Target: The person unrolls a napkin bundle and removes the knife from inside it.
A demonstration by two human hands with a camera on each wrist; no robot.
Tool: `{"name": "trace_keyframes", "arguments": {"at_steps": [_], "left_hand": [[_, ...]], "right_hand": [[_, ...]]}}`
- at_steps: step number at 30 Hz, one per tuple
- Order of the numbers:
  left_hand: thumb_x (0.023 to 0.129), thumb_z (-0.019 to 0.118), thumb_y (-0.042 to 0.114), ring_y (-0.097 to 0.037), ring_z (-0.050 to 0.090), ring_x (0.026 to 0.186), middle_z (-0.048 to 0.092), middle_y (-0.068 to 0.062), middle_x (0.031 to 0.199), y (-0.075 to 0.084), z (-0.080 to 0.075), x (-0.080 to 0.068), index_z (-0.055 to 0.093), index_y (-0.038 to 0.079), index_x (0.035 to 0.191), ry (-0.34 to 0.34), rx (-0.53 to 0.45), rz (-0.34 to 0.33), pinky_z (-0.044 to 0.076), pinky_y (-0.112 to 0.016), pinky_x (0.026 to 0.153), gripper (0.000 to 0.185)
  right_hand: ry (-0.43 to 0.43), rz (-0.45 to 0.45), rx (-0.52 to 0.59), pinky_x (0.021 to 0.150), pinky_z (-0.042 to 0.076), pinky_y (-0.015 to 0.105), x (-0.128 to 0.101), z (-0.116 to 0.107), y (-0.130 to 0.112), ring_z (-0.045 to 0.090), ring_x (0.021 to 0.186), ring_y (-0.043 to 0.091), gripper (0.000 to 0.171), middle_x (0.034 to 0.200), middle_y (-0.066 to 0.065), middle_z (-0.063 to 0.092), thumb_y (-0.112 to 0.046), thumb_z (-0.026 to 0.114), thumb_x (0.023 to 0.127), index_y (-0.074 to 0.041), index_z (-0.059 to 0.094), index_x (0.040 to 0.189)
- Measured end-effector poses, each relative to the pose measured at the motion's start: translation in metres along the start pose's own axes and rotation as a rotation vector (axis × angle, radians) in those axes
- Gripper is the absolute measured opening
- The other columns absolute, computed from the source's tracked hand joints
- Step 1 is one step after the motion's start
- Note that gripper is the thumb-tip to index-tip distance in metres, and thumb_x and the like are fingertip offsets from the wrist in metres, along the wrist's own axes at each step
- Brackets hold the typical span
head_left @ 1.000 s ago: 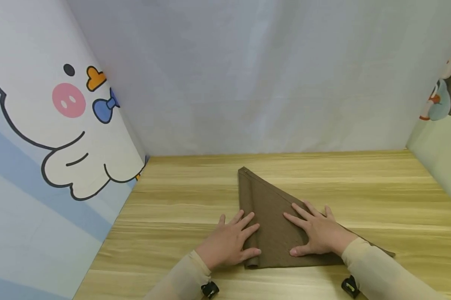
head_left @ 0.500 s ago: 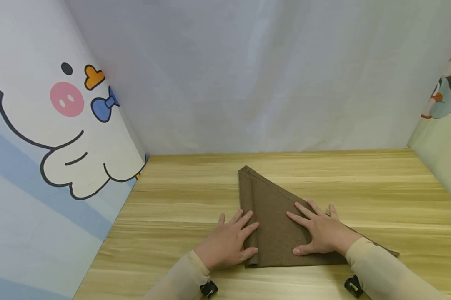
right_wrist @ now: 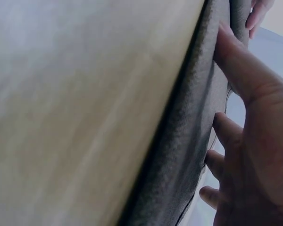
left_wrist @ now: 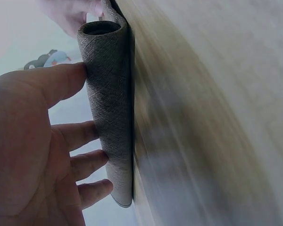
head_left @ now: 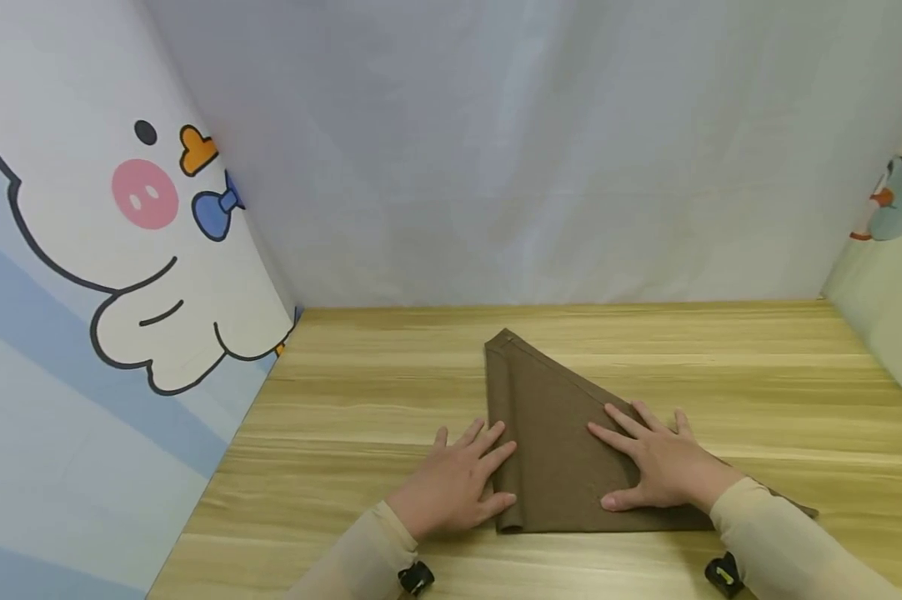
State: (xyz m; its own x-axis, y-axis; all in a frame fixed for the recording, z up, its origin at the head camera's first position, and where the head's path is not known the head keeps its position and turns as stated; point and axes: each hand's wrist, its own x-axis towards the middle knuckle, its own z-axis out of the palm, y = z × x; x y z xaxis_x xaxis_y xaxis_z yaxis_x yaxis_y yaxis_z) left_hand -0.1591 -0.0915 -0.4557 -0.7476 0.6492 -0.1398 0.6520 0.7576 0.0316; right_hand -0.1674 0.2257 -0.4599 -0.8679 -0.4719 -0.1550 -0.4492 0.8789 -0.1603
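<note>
Brown cloth (head_left: 563,442) folded into a triangle sits flat on the wooden tabletop (head_left: 391,375), near the front edge, its point aimed at 12 o'clock. From my feed, the left hand (head_left: 454,483) lies flat with fingers straight against the rolled fold at the cloth's 9 o'clock edge; it's pressing, not grabbing. The right hand (head_left: 664,467) is spread flat on top toward 3 o'clock, fingers splayed, holding nothing. Cartoon wall panel (head_left: 106,250) at 9 o'clock.
</note>
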Motion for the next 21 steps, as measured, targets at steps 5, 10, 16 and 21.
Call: {"name": "trace_keyframes", "arguments": {"at_steps": [5, 10, 16, 21], "left_hand": [[0.095, 0.034, 0.065, -0.027, 0.019, 0.145, 0.019, -0.002, 0.159, -0.001, 0.0, -0.001, 0.03, 0.025, 0.153, 0.0, 0.008, -0.001, 0.026, -0.066, 0.103, 0.07], [0.094, 0.032, 0.067, -0.027, 0.021, 0.144, 0.021, -0.002, 0.159, -0.001, 0.0, -0.002, 0.031, 0.025, 0.152, 0.011, 0.014, 0.004, 0.027, -0.066, 0.103, 0.072], [0.089, 0.03, 0.075, -0.03, 0.016, 0.145, 0.018, -0.004, 0.159, 0.004, -0.005, 0.003, 0.029, 0.024, 0.153, 0.002, -0.018, 0.014, 0.025, -0.066, 0.104, 0.082], [0.087, 0.03, 0.077, -0.029, 0.012, 0.146, 0.017, -0.003, 0.16, 0.015, -0.011, 0.015, 0.029, 0.025, 0.153, -0.033, 0.007, 0.004, 0.024, -0.065, 0.105, 0.084]], "right_hand": [[0.021, -0.002, 0.0, 0.094, 0.01, 0.08, -0.004, 0.001, 0.005, 0.02, 0.14, 0.046, 0.102, 0.157, 0.009, 0.025, -0.086, 0.052, 0.066, -0.029, 0.037, 0.15], [0.026, -0.02, -0.013, 0.095, 0.012, 0.079, -0.004, 0.0, 0.005, 0.019, 0.14, 0.045, 0.102, 0.157, 0.01, 0.026, -0.086, 0.051, 0.067, -0.027, 0.037, 0.15], [0.041, -0.055, -0.037, 0.095, 0.013, 0.078, 0.0, -0.005, -0.003, 0.021, 0.14, 0.044, 0.1, 0.154, 0.014, 0.03, -0.085, 0.05, 0.07, -0.024, 0.04, 0.149], [0.049, -0.072, -0.01, 0.096, 0.013, 0.079, 0.009, -0.005, -0.016, 0.018, 0.142, 0.043, 0.099, 0.155, 0.014, 0.029, -0.083, 0.051, 0.072, -0.022, 0.039, 0.149]]}}
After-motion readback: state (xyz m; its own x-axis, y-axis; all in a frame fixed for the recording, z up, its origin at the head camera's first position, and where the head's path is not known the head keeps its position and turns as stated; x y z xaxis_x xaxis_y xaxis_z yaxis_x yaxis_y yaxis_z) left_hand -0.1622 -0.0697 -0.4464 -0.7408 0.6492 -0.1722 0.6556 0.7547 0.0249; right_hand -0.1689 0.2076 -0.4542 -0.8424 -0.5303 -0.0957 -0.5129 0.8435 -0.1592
